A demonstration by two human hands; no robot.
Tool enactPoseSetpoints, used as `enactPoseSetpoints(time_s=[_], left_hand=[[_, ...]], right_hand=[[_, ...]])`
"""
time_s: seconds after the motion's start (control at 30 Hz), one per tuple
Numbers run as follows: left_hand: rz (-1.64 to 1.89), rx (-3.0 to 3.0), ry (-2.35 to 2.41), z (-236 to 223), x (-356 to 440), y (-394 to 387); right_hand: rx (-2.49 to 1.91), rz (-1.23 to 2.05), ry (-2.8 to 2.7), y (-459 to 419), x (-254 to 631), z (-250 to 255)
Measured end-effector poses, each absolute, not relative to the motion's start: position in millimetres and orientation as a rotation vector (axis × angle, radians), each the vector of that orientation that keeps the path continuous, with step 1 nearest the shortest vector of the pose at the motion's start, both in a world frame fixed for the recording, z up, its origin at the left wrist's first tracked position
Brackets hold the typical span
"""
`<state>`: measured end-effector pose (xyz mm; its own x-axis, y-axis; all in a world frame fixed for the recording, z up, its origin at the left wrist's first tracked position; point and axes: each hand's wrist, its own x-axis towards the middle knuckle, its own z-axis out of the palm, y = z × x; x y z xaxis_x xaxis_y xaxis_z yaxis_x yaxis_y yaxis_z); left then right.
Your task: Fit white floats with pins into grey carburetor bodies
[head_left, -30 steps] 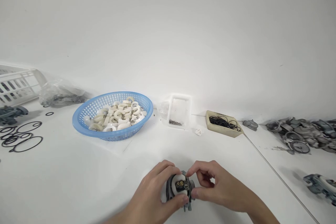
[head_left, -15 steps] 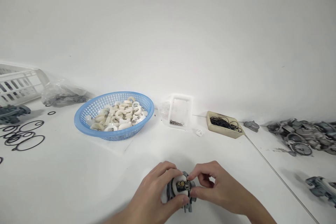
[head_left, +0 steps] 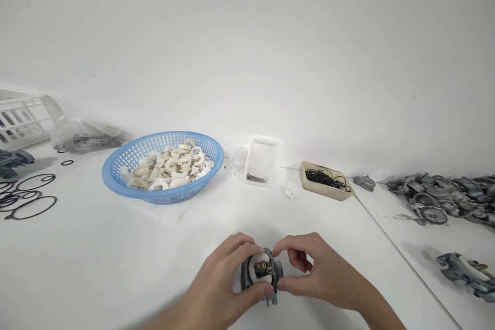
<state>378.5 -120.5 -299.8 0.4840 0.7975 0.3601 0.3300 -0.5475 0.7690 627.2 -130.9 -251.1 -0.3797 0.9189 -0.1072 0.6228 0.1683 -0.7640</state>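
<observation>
A grey metal carburetor body [head_left: 277, 269] stands low in the middle of the head view, its inner side facing up. Inside it is a white float [head_left: 253, 269] around small brass jets [head_left: 262, 266]. My left hand [head_left: 228, 281] is closed round the left side, fingers over the far edge and thumb across the near edge. My right hand [head_left: 315, 270] grips the right side, index fingertip at the far edge and thumb at the near edge, the other fingers curled. Whether a small part lies under the right fingertips I cannot make out.
A blue basket [head_left: 112, 185] holds white floats. Behind are a white tray [head_left: 270, 161] with small pins and a cream box [head_left: 328, 192] of black rings. Grey metal covers [head_left: 456, 196] are heaped right, above another carburetor [head_left: 466, 273]. O-rings [head_left: 31, 206] lie left, near a plastic bag [head_left: 87, 134].
My right fingertips have shifted from over the float's right end out to the carburetor's edge. My left hand keeps its hold. The whole view has shifted slightly.
</observation>
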Motion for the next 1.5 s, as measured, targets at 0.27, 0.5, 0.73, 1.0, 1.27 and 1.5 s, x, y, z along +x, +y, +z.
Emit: enactPoseSetpoints(time_s=[0.27,0.5,0.73,1.0,1.27,1.5], left_hand=[[0.891,2.105,0.974,-289,378,-123],[0.894,2.105,0.916,-293,376,-121],[0.906,2.141,0.871,-292,375,-121],[0.915,2.142,0.845,-292,375,-122],[0.88,2.193,0.819,-290,373,-122],[0.842,2.221,0.755,-291,371,-120]], right_hand=[[-1.38,1.135,-2.056,-132,620,-249],[-1.341,1.068,-2.091,-132,617,-255],[-1.361,1.068,-2.087,-131,619,-254],[-1.366,1.052,-2.104,-132,616,-256],[-1.251,1.261,-2.012,-122,625,-260],[-1.144,1.433,-1.944,-117,626,-265]])
